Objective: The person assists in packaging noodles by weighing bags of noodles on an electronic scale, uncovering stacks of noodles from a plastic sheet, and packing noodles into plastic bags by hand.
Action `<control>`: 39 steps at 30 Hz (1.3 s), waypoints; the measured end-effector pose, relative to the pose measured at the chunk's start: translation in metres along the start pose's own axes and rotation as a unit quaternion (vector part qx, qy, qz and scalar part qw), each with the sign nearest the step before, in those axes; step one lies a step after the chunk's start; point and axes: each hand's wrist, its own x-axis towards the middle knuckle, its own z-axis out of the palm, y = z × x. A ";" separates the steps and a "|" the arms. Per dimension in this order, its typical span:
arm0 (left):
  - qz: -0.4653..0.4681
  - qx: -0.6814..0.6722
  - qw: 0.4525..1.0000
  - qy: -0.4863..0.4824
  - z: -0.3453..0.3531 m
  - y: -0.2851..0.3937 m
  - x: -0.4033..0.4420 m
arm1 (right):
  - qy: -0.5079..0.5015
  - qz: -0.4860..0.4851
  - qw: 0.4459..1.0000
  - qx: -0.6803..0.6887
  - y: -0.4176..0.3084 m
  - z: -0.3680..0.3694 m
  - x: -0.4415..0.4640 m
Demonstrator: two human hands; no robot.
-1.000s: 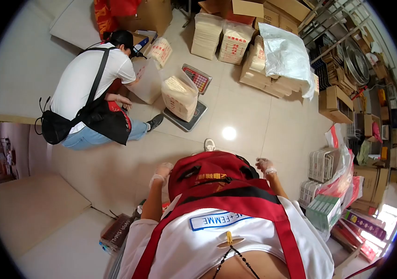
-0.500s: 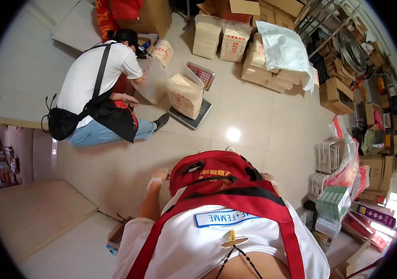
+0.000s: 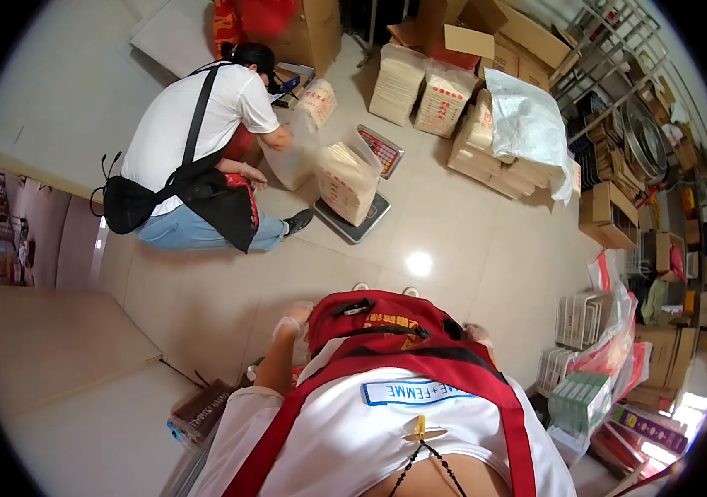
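Observation:
My left hand, in a thin clear glove, hangs beside the red apron on my front. Its fingers are partly hidden by the apron's edge. At the apron's other side my right hand also hangs low, gloved and mostly covered. Nothing shows in either hand. On the floor ahead, a clear bag of stacked pale sheets with red print stands upright on a floor scale. The scale's red-keyed panel lies behind it.
A co-worker crouches at the left with an arm at an open clear bag. More bagged stacks and a plastic-covered pile stand at the back. White baskets and cartons line the right; a board is at the left.
My view has shifted, so the co-worker, scale and stacks sit farther right and mostly slightly lower. My hands stay beside the apron. The co-worker remains crouched at the bag.

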 end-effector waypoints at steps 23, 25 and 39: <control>-0.054 -0.027 0.998 -0.013 0.005 -0.003 0.009 | -0.018 -0.013 0.999 0.028 0.076 0.009 0.054; -0.043 -0.028 0.999 -0.001 -0.020 0.016 -0.003 | -0.019 -0.014 0.999 0.029 0.074 0.008 0.052; -0.128 -0.009 0.986 -0.102 0.012 -0.004 0.009 | -0.025 -0.025 0.999 0.032 0.075 0.008 0.057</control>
